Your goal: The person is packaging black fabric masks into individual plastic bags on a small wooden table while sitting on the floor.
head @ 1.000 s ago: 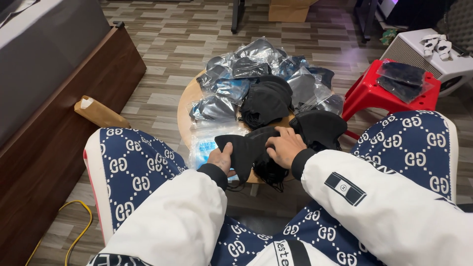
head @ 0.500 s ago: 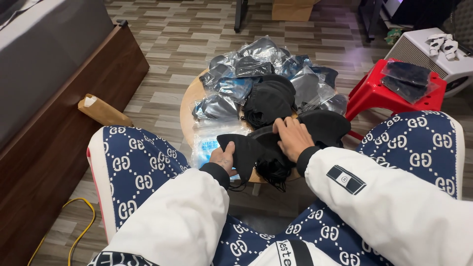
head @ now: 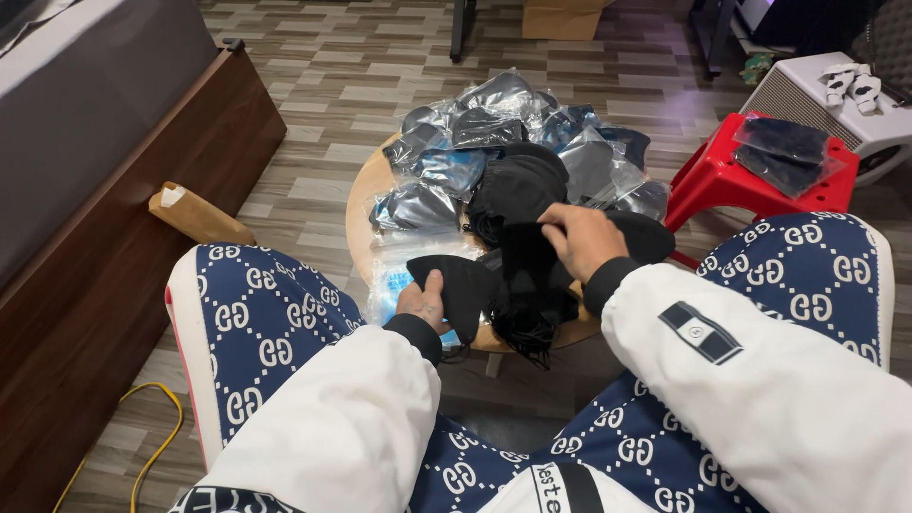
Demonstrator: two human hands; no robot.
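Observation:
A small round wooden table [head: 363, 195] stands between my knees, heaped with black face masks and clear plastic bags. My left hand [head: 424, 301] pinches a flat black mask [head: 463, 281] at the table's near edge, thumb on top. My right hand [head: 581, 237] reaches over the loose black mask pile [head: 521, 190], its fingers closed on a black mask from the heap. Mask ear loops dangle off the near edge [head: 521, 328]. Bagged masks [head: 446, 171] lie behind and to the left.
A red plastic stool [head: 722, 180] with two bagged dark items stands at right, a white ribbed box [head: 807, 100] behind it. A brown paper packet [head: 195, 215] lies on the floor beside a dark wooden bed frame [head: 114, 247]. A yellow cable [head: 142, 446] runs at lower left.
My right hand has lifted from the near mask and moved forward onto the black pile. My left hand has stayed on the flat mask.

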